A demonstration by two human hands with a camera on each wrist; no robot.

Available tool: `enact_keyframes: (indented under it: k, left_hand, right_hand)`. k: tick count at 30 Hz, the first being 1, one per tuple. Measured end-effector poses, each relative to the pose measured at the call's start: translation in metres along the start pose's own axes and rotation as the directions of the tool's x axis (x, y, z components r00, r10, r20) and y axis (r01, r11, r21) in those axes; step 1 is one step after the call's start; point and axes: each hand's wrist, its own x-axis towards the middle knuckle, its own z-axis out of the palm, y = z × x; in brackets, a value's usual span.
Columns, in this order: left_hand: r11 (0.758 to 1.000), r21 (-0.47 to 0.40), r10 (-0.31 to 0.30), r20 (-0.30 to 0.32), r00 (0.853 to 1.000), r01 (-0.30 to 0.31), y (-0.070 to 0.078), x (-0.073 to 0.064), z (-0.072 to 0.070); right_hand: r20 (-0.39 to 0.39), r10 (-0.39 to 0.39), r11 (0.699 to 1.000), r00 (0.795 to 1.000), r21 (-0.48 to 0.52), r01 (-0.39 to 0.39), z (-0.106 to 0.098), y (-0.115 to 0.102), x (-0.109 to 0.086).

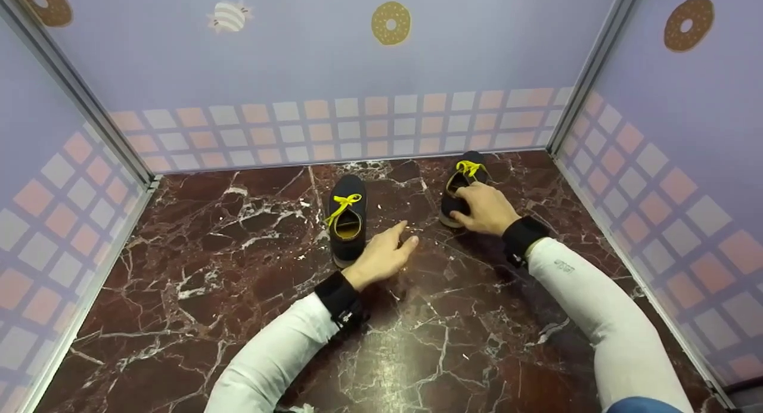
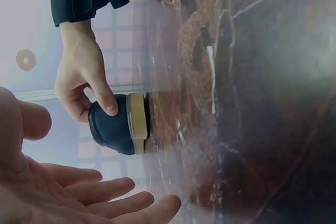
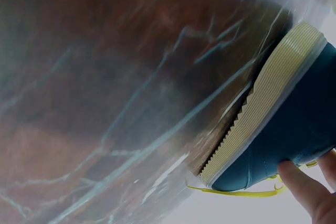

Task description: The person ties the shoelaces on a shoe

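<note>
Two dark sneakers with yellow laces are on the floor in the head view. The right sneaker [image 1: 451,207] is gripped by my right hand [image 1: 487,209] at its heel and opening. In the left wrist view the thumb presses the back of this sneaker [image 2: 116,129], above its pale sole. The right wrist view shows fingertips [image 3: 296,179] against the sneaker's dark blue upper [image 3: 294,119]. Just right of the left sneaker [image 1: 350,189], whose lace is tied in a bow, hovers my left hand [image 1: 381,259]. Its fingers are extended and hold nothing.
The floor [image 1: 250,282] is dark red marble-patterned with white veins and a glossy sheen. Lilac panels stand on three sides, including the back panel [image 1: 310,55] close behind the sneakers. Metal posts [image 1: 581,85] mark the corners.
</note>
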Motion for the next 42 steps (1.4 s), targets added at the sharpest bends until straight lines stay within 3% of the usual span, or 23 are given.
enact_keyframes:
  k: [7,12,20,32,42]
  left_hand:
    - [1.0,-0.03,-0.003,-0.022,1.0,0.002,0.01,-0.002,-0.007]
    - [0.999,-0.034,-0.006,-0.042,0.999,0.004,0.007,0.001,-0.005]
    - [0.999,-0.044,0.002,-0.074,0.997,-0.005,0.021,-0.007,-0.017]
    - [0.996,-0.083,-0.03,-0.065,0.997,0.025,0.009,0.002,-0.009]
    - [0.998,-0.056,-0.037,-0.101,0.994,0.032,0.018,-0.007,-0.017]
  right_hand:
    - [-0.009,-0.082,0.997,0.997,0.004,0.082,0.003,-0.013,-0.001]
    - [-0.026,-0.13,0.991,0.991,0.01,0.131,0.006,-0.022,-0.003]
    - [-0.05,-0.198,0.98,0.979,0.015,0.199,0.006,-0.04,-0.006]
    - [-0.083,-0.35,0.934,0.933,0.037,0.354,0.009,-0.069,-0.022]
    - [-0.116,-0.416,0.905,0.902,0.048,0.423,0.011,-0.089,-0.032]
